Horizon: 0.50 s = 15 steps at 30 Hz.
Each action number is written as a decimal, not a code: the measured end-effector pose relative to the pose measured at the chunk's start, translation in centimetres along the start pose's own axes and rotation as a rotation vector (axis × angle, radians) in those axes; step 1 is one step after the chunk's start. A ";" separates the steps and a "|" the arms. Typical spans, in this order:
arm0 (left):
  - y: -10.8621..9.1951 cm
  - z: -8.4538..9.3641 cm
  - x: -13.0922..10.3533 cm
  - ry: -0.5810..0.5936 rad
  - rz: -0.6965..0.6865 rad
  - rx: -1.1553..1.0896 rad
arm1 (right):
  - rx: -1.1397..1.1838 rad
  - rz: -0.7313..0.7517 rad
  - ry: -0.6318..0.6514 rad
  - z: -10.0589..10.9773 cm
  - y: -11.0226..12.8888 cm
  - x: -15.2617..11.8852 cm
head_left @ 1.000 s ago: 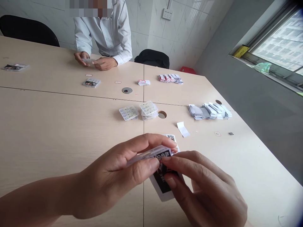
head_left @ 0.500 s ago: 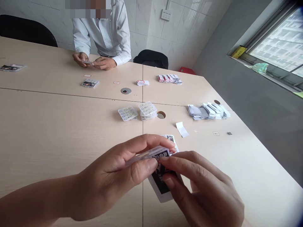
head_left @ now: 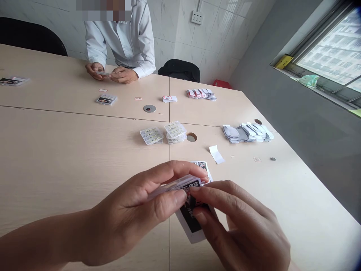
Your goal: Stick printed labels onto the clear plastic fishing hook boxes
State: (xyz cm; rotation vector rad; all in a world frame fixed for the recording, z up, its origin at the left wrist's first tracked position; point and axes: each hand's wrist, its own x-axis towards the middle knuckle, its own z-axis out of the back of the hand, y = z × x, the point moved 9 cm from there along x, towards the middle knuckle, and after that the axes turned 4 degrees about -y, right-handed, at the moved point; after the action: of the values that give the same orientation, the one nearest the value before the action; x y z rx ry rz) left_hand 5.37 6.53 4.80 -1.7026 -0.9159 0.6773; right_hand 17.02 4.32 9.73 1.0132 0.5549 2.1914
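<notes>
My left hand [head_left: 141, 210] grips a clear plastic case [head_left: 169, 185] between thumb and fingers. A black-and-white printed card [head_left: 191, 220] lies against the case and hangs down below it, tilted. The thumb and forefinger of my right hand [head_left: 242, 218] press on the card near the case's right end. Behind my fingertips, more printed paper [head_left: 203, 165] lies on the table, partly hidden. Beyond my hands stand stacked clear cases [head_left: 176, 130] and another pair of such cases [head_left: 151, 135].
On the table [head_left: 70, 158] are folded white papers [head_left: 248, 132], a single white slip [head_left: 216, 154], red-edged papers [head_left: 200, 94] and a round hole [head_left: 191, 137]. Across it, a person in a white shirt [head_left: 121, 41] holds a small flat thing. A window is at right.
The view has shifted very slightly. My hands keep nearly the same grip, and the printed card's lower end sits a touch lower.
</notes>
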 end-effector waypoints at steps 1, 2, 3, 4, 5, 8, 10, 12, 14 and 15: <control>0.0 0.0 0.0 0.000 -0.001 -0.005 | -0.003 0.001 -0.002 0.0 0.0 -0.1; 0.0 0.0 0.0 0.001 -0.001 -0.008 | -0.007 0.003 -0.002 0.0 0.0 -0.1; 0.0 -0.1 0.0 0.002 -0.003 -0.008 | -0.013 0.004 -0.004 0.0 -0.1 -0.1; -0.1 -0.1 0.0 0.004 -0.006 -0.005 | -0.016 0.003 -0.005 0.0 -0.1 -0.1; -0.1 -0.1 0.0 0.005 -0.008 0.000 | -0.019 -0.001 -0.004 0.0 -0.1 -0.1; -0.1 -0.1 -0.1 0.007 -0.008 0.014 | -0.014 -0.011 -0.004 0.1 -0.2 -0.1; -0.1 0.0 -0.1 0.007 -0.005 0.020 | -0.009 -0.014 -0.007 0.1 -0.2 -0.1; 0.0 0.0 -0.1 0.004 -0.003 0.029 | 0.004 -0.012 -0.009 0.1 -0.1 0.0; 0.0 0.1 0.0 -0.001 0.000 0.036 | 0.020 -0.011 -0.014 0.1 -0.1 0.1; 0.0 0.1 0.0 -0.004 0.000 0.036 | 0.024 -0.009 -0.021 0.1 -0.1 0.2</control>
State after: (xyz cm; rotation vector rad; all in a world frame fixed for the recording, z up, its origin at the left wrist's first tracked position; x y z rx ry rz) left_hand 5.29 6.57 4.78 -1.6699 -0.9016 0.6936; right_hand 17.03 4.50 9.82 1.0431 0.5757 2.1687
